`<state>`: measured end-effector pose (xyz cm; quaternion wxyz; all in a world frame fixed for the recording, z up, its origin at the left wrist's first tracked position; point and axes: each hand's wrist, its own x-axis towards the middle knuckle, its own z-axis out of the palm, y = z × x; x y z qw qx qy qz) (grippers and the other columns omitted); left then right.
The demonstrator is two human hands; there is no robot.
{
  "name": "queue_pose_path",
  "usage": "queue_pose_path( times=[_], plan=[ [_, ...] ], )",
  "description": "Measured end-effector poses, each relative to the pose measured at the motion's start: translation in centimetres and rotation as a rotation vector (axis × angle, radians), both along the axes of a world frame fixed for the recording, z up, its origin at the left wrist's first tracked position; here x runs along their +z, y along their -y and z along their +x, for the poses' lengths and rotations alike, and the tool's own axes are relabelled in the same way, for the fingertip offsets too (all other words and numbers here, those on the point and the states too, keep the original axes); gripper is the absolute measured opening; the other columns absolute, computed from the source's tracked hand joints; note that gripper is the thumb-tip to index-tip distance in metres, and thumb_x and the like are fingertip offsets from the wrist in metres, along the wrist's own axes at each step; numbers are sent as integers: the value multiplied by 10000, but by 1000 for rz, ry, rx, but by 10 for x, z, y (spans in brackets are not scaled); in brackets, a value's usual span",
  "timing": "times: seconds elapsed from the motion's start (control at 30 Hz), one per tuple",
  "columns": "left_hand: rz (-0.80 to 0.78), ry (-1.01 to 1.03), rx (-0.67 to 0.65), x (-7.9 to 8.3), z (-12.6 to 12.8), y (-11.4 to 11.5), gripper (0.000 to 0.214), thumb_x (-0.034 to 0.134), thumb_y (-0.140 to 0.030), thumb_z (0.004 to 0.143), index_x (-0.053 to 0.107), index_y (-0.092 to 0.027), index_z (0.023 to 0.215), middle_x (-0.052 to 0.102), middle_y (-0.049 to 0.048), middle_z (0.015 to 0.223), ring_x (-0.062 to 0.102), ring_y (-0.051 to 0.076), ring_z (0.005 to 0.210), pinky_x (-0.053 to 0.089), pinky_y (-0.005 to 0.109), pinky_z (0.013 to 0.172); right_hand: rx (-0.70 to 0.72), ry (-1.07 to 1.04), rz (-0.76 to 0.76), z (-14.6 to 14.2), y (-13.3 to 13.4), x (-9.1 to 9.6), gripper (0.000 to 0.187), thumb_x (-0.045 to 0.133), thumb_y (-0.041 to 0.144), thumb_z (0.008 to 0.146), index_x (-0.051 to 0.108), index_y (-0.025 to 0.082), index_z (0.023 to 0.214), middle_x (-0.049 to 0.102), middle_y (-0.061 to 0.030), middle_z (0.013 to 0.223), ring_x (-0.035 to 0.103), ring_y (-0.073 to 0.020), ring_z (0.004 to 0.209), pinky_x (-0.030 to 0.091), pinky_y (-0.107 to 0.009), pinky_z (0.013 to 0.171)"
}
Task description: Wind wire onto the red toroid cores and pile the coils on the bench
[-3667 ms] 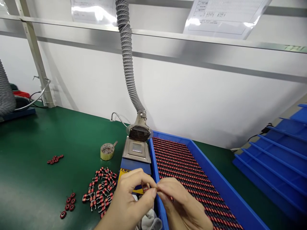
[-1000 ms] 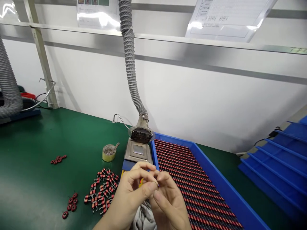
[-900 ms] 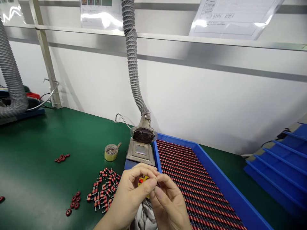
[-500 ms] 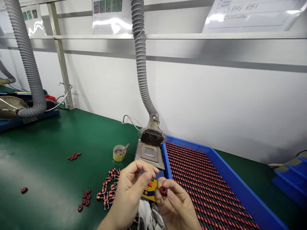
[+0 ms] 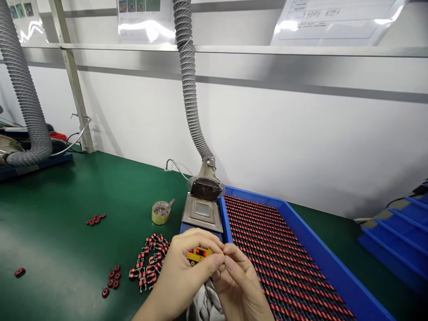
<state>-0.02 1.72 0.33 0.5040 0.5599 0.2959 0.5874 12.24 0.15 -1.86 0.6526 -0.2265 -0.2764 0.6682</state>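
Already rows of red-and-black toroid coils (image 5: pixel 277 254) packed across most of blue tray (image 5: pixel 310 249), with loose wired coils (image 5: pixel 147 263) left heaped on green mat (image 5: pixel 67 196), just left of the hands; left hand (image 5: pixel 182 272) and right hand (image 5: pixel 242 285) curled nearly shut, fingertips (image 5: pixel 219 258) meeting beside yellow digital readout (image 5: pixel 199 254), pinched item hidden, can't tell which

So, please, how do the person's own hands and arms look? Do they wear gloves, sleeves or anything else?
The left hand and the right hand are both bare, with no gloves. No ring, watch or bracelet shows on either. No sleeve or cuff is in view: the arms stay bare down to the bottom edge of the picture.
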Motion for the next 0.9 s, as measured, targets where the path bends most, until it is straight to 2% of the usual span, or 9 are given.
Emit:
queue_pose_path(
  times=[0.13, 0.27, 0.37, 0.47, 0.53, 0.67, 0.77, 0.83, 0.9],
  plan=[
    [-198, 278, -66, -5, 2, -6, 135, 834, -274, 728, 758, -200, 643, 721, 15, 774, 650, 151, 833, 493, 220, 782, -10, 57, 10, -3, 2, 3, 192, 938, 212, 638, 784, 181, 748, 737, -38, 793, 699, -168, 721, 587, -253, 689],
    [-263, 440, 5, -2, -3, -8, 195, 873, -364, 684, 770, -201, 656, 702, 3, 752, 623, 127, 802, 485, 193, 782, 33, 102, 37, -3, 4, 6, 198, 944, 236, 626, 780, 175, 718, 716, -39, 762, 666, -154, 634, 579, -268, 648],
    [-215, 319, -77, 2, -9, -6, 233, 880, -402, 661, 819, -208, 775, 721, 26, 831, 628, 140, 810, 497, 206, 763, 23, 112, 27, -3, 5, 7, 203, 941, 258, 635, 779, 184, 733, 714, -38, 773, 661, -154, 642, 574, -270, 646],
    [-144, 144, -182, 3, -11, -5, 151, 862, -331, 700, 840, -219, 798, 733, 45, 827, 646, 157, 806, 508, 231, 747, -5, 115, 14, -4, 5, 7, 187, 932, 264, 655, 770, 203, 726, 708, -23, 756, 657, -155, 671, 573, -271, 667],
    [-133, 173, -158, 2, -7, -4, 65, 844, -294, 730, 834, -230, 720, 722, 35, 737, 654, 158, 800, 510, 239, 762, -7, 115, 12, -5, 5, 7, 179, 926, 264, 664, 765, 207, 716, 700, -16, 743, 652, -156, 669, 576, -279, 670],
    [-171, 367, -92, -1, 2, -5, 142, 851, -332, 726, 803, -231, 639, 704, 5, 681, 639, 126, 754, 503, 202, 732, 24, 106, 10, -6, 4, 7, 187, 935, 252, 646, 763, 193, 692, 700, -21, 739, 656, -153, 661, 577, -262, 647],
    [-151, 464, 42, -3, 0, -7, 159, 856, -369, 715, 794, -238, 650, 710, -14, 701, 627, 107, 747, 496, 174, 748, 39, 62, -18, -6, 5, 9, 206, 950, 232, 621, 761, 189, 689, 720, -22, 759, 667, -136, 638, 584, -235, 638],
    [-110, 452, 116, -4, -7, -8, 140, 839, -368, 738, 798, -250, 676, 715, -19, 721, 632, 106, 768, 495, 167, 780, 33, 3, -59, -6, 5, 12, 239, 968, 212, 586, 765, 179, 706, 736, -12, 784, 682, -108, 621, 589, -195, 647],
    [-43, 349, 113, -3, -14, -8, 65, 813, -322, 774, 811, -263, 745, 731, -13, 789, 646, 116, 826, 493, 169, 816, 23, -70, -111, -5, 6, 16, 268, 980, 189, 563, 774, 168, 731, 755, -2, 796, 703, -85, 626, 589, -150, 661]
  ],
)
